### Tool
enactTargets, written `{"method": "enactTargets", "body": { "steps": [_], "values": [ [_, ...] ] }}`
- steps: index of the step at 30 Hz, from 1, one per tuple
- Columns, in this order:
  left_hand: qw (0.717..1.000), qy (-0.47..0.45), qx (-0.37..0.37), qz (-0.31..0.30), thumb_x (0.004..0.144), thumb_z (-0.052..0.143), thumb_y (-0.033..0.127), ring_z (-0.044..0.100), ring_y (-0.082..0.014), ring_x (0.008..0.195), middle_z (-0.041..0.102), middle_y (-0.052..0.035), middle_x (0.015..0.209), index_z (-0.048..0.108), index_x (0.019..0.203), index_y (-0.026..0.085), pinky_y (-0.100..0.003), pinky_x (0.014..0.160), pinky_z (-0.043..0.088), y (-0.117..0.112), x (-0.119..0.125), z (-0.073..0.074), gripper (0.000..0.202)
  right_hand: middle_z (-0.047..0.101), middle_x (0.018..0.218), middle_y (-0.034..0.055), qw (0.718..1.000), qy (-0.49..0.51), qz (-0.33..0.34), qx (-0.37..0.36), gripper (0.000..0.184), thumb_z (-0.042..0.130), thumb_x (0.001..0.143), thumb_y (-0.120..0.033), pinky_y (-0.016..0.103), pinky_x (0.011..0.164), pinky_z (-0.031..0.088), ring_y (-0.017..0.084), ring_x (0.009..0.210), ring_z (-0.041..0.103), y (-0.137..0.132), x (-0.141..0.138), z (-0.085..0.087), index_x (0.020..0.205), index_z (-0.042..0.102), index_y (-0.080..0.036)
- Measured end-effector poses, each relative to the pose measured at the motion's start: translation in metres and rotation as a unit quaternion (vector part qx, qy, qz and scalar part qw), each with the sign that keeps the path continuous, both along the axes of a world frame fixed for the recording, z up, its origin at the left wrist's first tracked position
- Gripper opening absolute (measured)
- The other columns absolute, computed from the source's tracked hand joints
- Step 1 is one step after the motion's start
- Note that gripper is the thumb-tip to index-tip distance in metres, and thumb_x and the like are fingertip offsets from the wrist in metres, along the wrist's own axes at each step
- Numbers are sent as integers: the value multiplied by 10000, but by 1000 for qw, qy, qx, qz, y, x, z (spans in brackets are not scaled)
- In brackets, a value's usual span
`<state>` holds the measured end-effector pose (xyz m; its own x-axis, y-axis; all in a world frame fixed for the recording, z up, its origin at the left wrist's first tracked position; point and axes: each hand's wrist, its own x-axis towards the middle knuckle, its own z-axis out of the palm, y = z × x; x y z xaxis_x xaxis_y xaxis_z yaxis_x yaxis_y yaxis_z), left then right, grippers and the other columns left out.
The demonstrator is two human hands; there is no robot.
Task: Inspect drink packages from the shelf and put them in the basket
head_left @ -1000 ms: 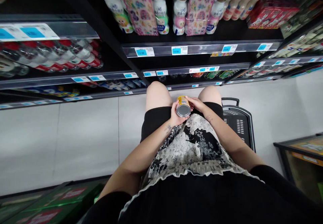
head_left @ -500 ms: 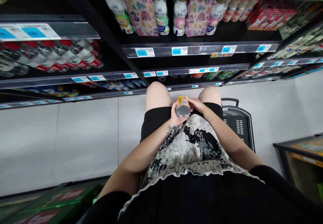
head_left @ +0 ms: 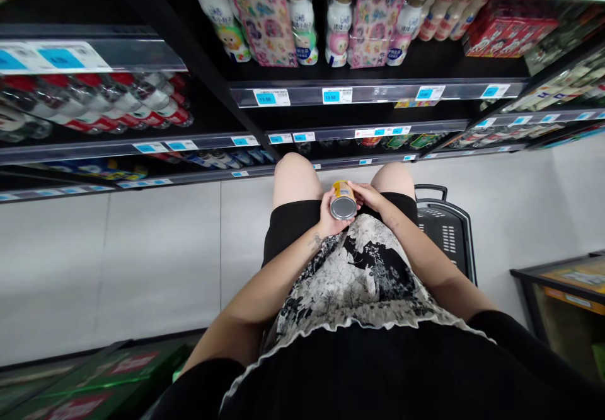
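Observation:
A yellow can (head_left: 343,200) with a silver metal end facing me rests between my knees, held in both hands. My left hand (head_left: 327,219) wraps around its left side and underside. My right hand (head_left: 367,195) lies curled over its right side, fingers on the yellow label. I am crouched in front of store shelves, my black skirt and patterned top below the can.
A black shopping basket (head_left: 448,229) stands on the pale tiled floor just right of my right knee. Shelves (head_left: 373,92) ahead hold white drink bottles (head_left: 337,24) and pink packs; clear red-capped bottles (head_left: 142,101) lie at left. A low display case (head_left: 567,287) is at far right.

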<state>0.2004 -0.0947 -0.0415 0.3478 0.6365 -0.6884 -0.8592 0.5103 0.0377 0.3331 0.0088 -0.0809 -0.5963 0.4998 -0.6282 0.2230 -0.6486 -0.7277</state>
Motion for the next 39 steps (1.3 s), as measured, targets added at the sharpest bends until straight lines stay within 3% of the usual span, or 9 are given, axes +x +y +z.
{"method": "enactTargets", "body": {
  "steps": [5, 13, 20, 28, 39],
  "values": [
    [1000, -1, -8, 4, 940, 390, 669, 620, -184, 605, 684, -155, 754, 712, 924, 76, -253, 509, 486, 2, 1, 1, 675, 444, 469, -53, 1000, 0, 5, 8, 702, 793, 645, -838, 231, 335, 244, 69, 364, 383, 1, 2, -6, 667, 546, -181],
    [1000, -9, 3, 4, 929, 431, 678, 623, -185, 613, 692, -157, 771, 714, 946, 78, -254, 519, 483, 0, 0, -2, 663, 467, 490, -40, 1000, -10, 2, 3, 750, 806, 569, -875, 220, 345, 251, 62, 376, 380, 2, 2, -2, 645, 533, -180],
    [1000, -1, -2, 0, 953, 349, 677, 616, -181, 591, 695, -165, 761, 720, 935, 59, -253, 504, 487, 1, 0, -2, 722, 441, 476, -55, 1000, -8, 7, 5, 748, 802, 572, -873, 213, 352, 248, 55, 378, 347, 2, 1, -2, 671, 562, -172],
    [1000, -5, -3, 0, 927, 428, 684, 622, -184, 599, 694, -164, 767, 717, 944, 69, -252, 519, 498, -1, -1, -2, 680, 449, 484, -54, 1000, 0, 12, 9, 707, 786, 632, -846, 226, 351, 236, 59, 382, 344, 2, 3, -6, 682, 562, -177],
    [1000, 4, -8, -2, 954, 341, 678, 609, -175, 579, 683, -160, 756, 717, 922, 58, -244, 498, 475, 0, 0, 3, 725, 453, 487, -48, 1000, -1, 0, 6, 736, 809, 578, -863, 228, 335, 238, 58, 374, 352, 1, 2, -6, 632, 516, -190]
  ]
}}
